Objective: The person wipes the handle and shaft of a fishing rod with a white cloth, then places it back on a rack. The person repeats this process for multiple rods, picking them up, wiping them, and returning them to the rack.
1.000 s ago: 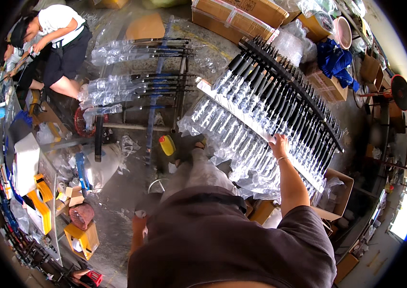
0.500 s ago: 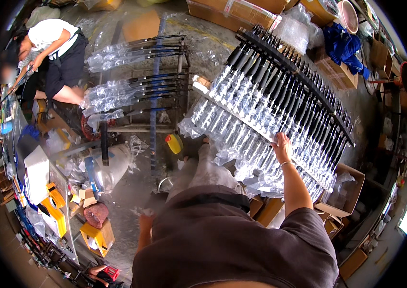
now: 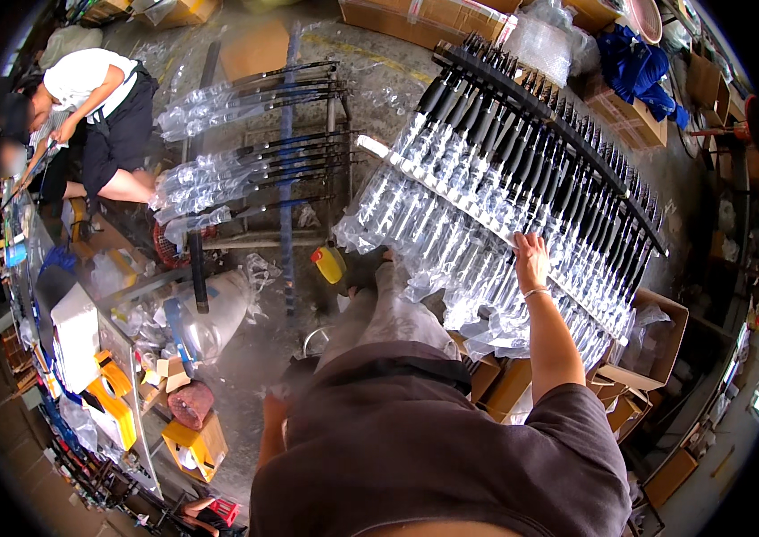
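Currently, right hand [image 3: 532, 259] lies with fingers on the white rail [image 3: 394, 159] crossing the row of black-handled rods [image 3: 506, 154], clear sleeves [image 3: 424, 231] around their lower parts — grip cannot be told; left hand [image 3: 275, 410], blurred, likewise. Cardboard box [image 3: 631, 377], right of rods — clear plastic [image 3: 652, 320] inside.

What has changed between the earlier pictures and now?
The scene turned slightly anticlockwise in the picture as the camera moved; I see nothing clearly taken or let go. The right hand stays on the white bar across the wrapped rods; the co-worker stays bent over.
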{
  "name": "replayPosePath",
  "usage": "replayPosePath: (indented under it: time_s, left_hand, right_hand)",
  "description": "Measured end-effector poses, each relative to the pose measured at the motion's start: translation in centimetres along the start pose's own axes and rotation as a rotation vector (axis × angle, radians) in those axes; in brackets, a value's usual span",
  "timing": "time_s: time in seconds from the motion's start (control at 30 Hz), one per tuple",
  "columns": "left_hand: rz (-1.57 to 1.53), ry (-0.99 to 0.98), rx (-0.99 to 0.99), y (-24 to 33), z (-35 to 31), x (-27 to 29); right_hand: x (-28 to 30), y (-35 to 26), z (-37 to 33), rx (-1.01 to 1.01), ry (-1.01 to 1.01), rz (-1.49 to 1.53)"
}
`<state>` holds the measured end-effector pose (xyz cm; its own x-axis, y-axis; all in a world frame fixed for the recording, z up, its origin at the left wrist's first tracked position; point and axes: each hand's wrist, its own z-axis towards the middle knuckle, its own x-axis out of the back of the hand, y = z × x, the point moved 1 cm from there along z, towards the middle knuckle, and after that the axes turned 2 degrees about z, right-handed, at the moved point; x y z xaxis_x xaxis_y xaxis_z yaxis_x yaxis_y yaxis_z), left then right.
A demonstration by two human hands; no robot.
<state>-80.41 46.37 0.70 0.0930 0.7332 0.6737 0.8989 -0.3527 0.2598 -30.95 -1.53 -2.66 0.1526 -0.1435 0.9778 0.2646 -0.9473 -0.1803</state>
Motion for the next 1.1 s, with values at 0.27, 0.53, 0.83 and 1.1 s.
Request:
replayPosePath:
  time_s: [0.27, 0.53, 0.83, 1.1]
  left_hand:
    - [0.074, -0.066, 0.007, -5.2, 2.5, -1.5]
    - [0.064, -0.068, -0.049, -1.8, 4.4, 1.1]
    - [0.239, -0.125, -0.2, 2.7, 11.4, 4.2]
    - [0.313, -0.154, -0.275, 7.6, 15.0, 5.1]
  right_hand:
    - [-0.3, 0.3, -0.7, -0.023, 0.052, 0.014]
    - [-0.3, 0.2, -1.2, -0.123, 0.161, 0.056]
    - [-0.9, 2.3, -2.9, -0.2, 0.182, 0.04]
    - [-0.4, 2.1, -3.0, -0.218, 0.067, 0.016]
